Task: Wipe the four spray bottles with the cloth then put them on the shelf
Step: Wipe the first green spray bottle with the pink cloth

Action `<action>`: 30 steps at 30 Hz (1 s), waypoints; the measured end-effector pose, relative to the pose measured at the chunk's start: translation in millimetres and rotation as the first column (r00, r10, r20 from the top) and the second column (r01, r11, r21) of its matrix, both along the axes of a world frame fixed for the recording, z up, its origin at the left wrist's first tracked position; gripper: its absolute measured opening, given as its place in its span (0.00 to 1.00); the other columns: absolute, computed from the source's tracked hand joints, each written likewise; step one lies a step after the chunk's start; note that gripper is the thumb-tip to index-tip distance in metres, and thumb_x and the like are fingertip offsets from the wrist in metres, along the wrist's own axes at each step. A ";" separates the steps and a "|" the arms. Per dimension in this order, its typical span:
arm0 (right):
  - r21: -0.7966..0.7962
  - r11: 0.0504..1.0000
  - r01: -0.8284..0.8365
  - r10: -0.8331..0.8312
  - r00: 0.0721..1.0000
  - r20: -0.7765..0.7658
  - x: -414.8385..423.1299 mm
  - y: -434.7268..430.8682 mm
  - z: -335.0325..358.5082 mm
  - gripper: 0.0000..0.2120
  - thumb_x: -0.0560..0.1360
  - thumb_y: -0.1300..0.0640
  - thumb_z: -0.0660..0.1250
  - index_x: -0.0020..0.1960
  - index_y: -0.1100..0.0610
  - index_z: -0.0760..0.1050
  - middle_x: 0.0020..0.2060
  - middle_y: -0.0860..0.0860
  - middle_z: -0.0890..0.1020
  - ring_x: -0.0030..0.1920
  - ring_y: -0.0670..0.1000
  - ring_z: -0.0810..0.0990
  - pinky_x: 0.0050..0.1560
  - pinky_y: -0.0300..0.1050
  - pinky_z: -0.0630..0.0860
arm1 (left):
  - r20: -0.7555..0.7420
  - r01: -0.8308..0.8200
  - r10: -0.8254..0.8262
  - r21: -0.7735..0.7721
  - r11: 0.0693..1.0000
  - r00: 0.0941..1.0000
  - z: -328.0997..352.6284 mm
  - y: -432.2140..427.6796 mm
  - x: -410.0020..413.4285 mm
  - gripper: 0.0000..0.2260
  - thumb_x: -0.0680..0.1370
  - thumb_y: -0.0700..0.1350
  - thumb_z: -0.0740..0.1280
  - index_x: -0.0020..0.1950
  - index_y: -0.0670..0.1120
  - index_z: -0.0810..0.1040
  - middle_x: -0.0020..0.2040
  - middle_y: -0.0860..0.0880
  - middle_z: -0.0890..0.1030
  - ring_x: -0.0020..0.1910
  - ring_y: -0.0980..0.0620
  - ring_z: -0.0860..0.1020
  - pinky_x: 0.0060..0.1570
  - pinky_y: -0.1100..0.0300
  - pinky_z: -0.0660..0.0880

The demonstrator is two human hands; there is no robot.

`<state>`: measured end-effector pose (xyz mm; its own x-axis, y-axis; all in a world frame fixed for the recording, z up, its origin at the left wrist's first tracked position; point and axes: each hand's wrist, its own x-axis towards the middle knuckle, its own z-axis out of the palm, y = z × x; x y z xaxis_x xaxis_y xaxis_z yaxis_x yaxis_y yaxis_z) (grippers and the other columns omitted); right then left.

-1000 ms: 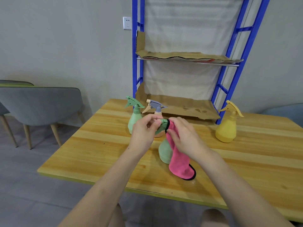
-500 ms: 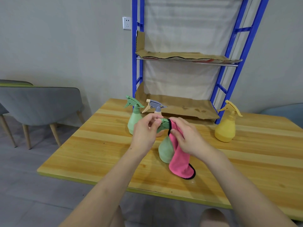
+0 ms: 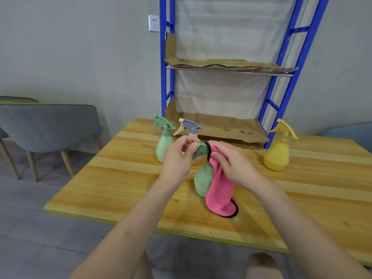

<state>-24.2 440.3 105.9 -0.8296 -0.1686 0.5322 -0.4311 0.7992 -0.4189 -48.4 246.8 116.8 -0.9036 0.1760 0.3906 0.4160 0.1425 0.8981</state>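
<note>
While pinching the head of the nearer green spray bottle [image 3: 202, 182] with left hand [image 3: 177, 160], holds pink cloth [image 3: 220, 195] bunched against it in curled right hand [image 3: 233, 164].

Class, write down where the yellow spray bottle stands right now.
The yellow spray bottle stands upright on the right side of the table in the head view, just right of the blue shelf.

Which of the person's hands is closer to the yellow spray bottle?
Right. The right hand, pinching the pink cloth, is apart from the yellow spray bottle across bare table; the left hand, gripping the near green bottle, is farther away.
</note>
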 end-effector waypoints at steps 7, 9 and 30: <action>0.057 0.997 0.059 -0.063 0.995 0.076 5.8 -0.3 4.7 0.17 0.80 0.53 0.69 0.68 0.48 0.74 0.56 0.39 0.79 0.54 0.40 0.75 0.54 0.37 0.71 | -0.001 -0.020 0.020 0.047 0.999 1.000 -0.7 3.7 3.5 0.07 0.84 0.37 0.65 0.57 0.40 0.82 0.49 0.40 0.83 0.41 0.65 0.79 0.39 0.74 0.76; 0.052 0.989 0.138 -0.139 0.990 0.017 6.1 -12.4 -1.5 0.14 0.80 0.50 0.70 0.63 0.49 0.74 0.50 0.39 0.78 0.50 0.43 0.75 0.50 0.42 0.72 | -0.004 -0.039 0.039 0.040 0.998 0.999 -2.7 5.4 4.0 0.07 0.84 0.38 0.65 0.57 0.42 0.82 0.49 0.43 0.84 0.42 0.64 0.80 0.40 0.74 0.76; 0.040 0.994 0.097 -0.100 0.992 0.071 6.9 -13.2 1.8 0.12 0.81 0.55 0.68 0.64 0.51 0.73 0.51 0.42 0.78 0.52 0.49 0.77 0.50 0.44 0.72 | -0.009 -0.047 0.047 0.002 0.999 0.999 -2.1 1.7 2.5 0.06 0.84 0.39 0.65 0.56 0.45 0.82 0.46 0.47 0.83 0.43 0.64 0.80 0.40 0.73 0.76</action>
<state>-17.3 427.0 107.7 -0.8795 -0.1023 0.4648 -0.3191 0.8513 -0.4164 -45.9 248.5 114.8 -0.9072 0.1325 0.3993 0.4172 0.1610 0.8944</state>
